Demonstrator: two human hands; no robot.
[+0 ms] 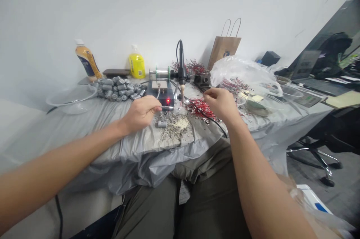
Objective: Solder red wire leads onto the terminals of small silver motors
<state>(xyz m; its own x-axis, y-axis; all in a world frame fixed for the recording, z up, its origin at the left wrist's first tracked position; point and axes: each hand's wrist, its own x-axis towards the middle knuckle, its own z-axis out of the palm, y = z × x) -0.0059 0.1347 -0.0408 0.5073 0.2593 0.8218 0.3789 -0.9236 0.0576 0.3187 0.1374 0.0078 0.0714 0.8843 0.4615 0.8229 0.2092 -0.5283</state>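
- Print on the yellow bottle [137, 65], beyond our left hand [143, 113], is too blurred for us to read.
- The bag [222, 50] beyond our right hand [221, 102] bears a blue mark.
- Our left hand pinches a slim, shiny silvery piece [168, 108], one end hidden in its grip.
- Our right hand is narrowed beside red wires [199, 108]; we cannot tell whether it holds anything.
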